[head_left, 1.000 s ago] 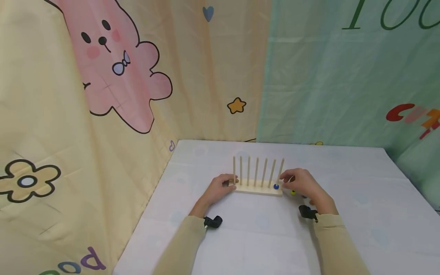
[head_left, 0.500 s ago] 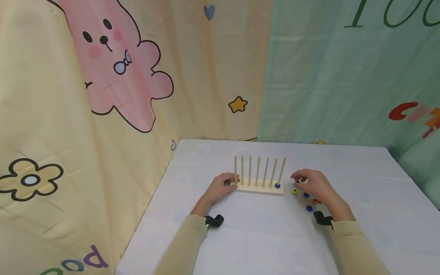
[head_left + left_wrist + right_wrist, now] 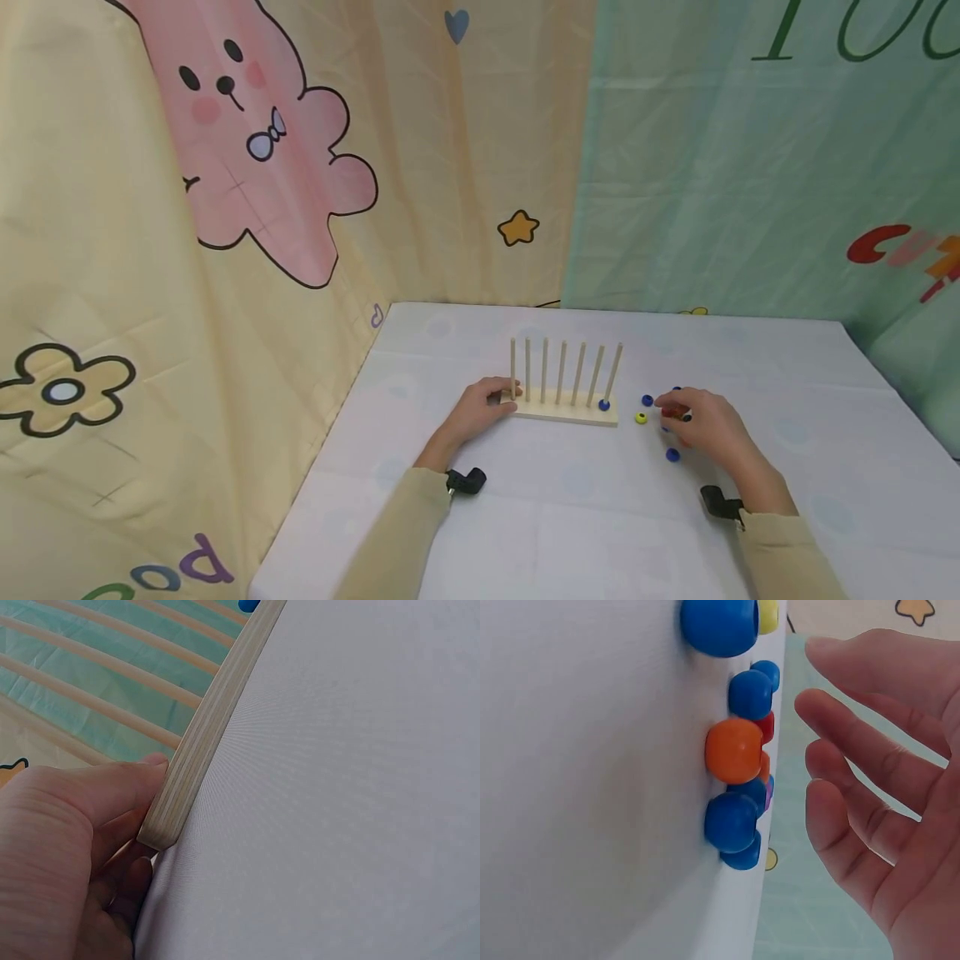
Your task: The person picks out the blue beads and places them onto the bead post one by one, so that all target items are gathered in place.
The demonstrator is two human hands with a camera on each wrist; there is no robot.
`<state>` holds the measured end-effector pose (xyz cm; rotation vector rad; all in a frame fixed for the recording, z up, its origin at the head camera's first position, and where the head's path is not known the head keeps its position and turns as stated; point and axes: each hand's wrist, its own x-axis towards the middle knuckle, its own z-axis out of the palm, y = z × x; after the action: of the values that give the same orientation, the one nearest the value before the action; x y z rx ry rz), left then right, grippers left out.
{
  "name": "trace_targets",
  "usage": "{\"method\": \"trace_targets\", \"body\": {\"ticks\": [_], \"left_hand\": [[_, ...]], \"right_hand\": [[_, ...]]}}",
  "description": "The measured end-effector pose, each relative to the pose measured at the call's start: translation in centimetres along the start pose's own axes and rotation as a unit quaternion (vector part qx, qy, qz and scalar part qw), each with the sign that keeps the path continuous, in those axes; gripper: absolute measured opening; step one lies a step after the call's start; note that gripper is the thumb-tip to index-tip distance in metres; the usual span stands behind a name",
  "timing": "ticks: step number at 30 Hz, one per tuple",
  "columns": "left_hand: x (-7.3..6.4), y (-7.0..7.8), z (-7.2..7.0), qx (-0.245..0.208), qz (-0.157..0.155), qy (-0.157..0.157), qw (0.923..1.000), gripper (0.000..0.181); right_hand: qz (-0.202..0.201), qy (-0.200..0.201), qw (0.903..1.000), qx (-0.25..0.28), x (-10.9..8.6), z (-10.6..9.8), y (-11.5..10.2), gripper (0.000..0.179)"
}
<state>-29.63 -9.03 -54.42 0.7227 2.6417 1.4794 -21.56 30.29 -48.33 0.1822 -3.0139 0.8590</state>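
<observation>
A wooden peg stand [image 3: 562,412] with a row of upright pegs sits on the table. One blue bead [image 3: 604,405] is at the base of its rightmost peg. My left hand [image 3: 480,408] grips the stand's left end, thumb on the upper face in the left wrist view. Over the loose beads, my right hand [image 3: 708,427] hovers with fingers loosely bent; the right wrist view shows nothing between them. Beneath and beside it lie a yellow bead [image 3: 641,417], a blue bead [image 3: 672,455], an orange bead [image 3: 735,751] and several others, partly hidden by the hand in the head view.
A white cloth covers the table [image 3: 555,517]. Printed curtains [image 3: 450,167] hang behind and to the left of it. Black wrist cameras [image 3: 467,481] are strapped at both cuffs.
My right hand has moved right, from beside the stand's right end to over the loose beads, uncovering some of them. The left hand keeps its grip on the stand.
</observation>
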Motion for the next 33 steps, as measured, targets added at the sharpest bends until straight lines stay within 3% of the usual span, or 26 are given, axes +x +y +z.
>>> {"method": "trace_targets", "body": {"ticks": [8,33], "left_hand": [[-0.1,0.3,-0.1,0.007,-0.018,-0.003,0.9998,0.026],[0.0,0.3,0.0,-0.010,-0.006,-0.004,0.9999,0.024]], "right_hand": [[0.003,0.001,0.9999,-0.016,0.0,0.2,0.8,0.026],[0.006,-0.020,0.9988,-0.043,0.1,1.4,1.6,0.022]]}}
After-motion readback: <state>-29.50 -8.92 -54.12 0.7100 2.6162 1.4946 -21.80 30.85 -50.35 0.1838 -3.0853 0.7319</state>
